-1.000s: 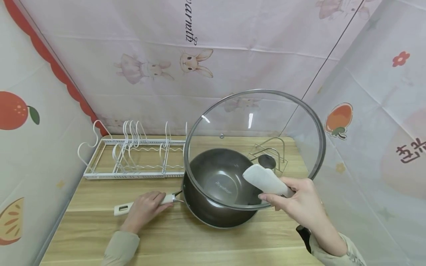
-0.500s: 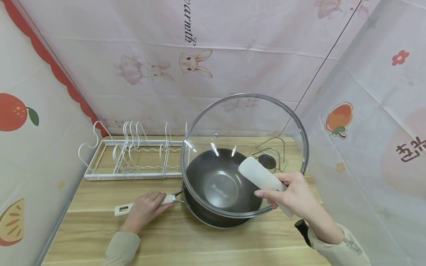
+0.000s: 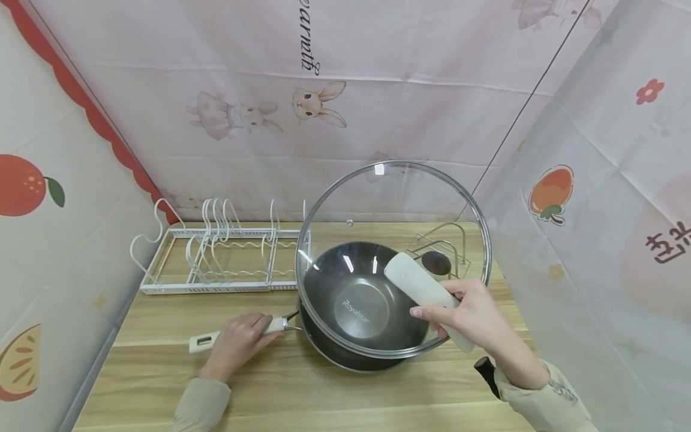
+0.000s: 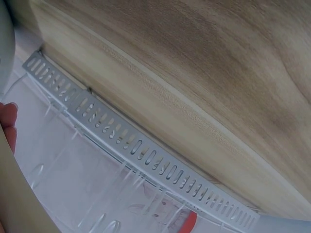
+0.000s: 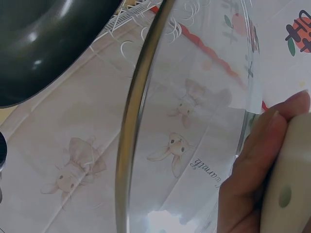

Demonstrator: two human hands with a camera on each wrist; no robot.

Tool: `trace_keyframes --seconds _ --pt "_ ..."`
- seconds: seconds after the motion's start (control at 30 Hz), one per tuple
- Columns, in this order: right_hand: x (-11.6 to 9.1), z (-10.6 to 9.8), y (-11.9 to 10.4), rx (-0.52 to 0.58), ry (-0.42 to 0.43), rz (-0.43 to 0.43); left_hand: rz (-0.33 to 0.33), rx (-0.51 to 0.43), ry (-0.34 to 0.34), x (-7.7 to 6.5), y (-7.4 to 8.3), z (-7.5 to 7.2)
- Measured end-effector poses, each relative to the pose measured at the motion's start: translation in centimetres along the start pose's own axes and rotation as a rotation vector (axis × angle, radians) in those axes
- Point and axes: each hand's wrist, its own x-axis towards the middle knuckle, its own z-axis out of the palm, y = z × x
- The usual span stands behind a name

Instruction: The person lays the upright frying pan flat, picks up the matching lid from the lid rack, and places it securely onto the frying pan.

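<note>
My left hand (image 3: 237, 342) grips the cream handle (image 3: 275, 324) of a deep dark pan (image 3: 337, 358) standing on the wooden table. In the left wrist view only some fingertips (image 4: 8, 121) show at the left edge. My right hand (image 3: 472, 315) holds the cream handle grip (image 3: 418, 281) of a large glass lid (image 3: 372, 195) with a metal rim. The lid is tilted up over the pan, its low edge overlapping the pan's near side in the head view. From the right wrist, the pan (image 5: 48, 43) lies beyond the lid's rim (image 5: 133, 111).
A white wire dish rack (image 3: 216, 287) stands at the back left, its slotted side (image 4: 136, 145) close in the left wrist view. Behind the lid, at the back right, are a small wire stand (image 3: 462, 240) and a dark-topped object (image 3: 436, 263). Printed cloth walls (image 3: 243, 174) surround the table.
The right hand has brought the glass lid left and down, closer over the pan. The left hand stays on the pan handle, and the pan stays in place.
</note>
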Motion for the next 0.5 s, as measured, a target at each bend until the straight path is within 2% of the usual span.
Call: trace_keyframes --seconds 0.5 --pt "1.6 0.8 1.5 0.1 -0.08 0.046 0.002 -0.001 -0.004 -0.2 -0.1 0.1"
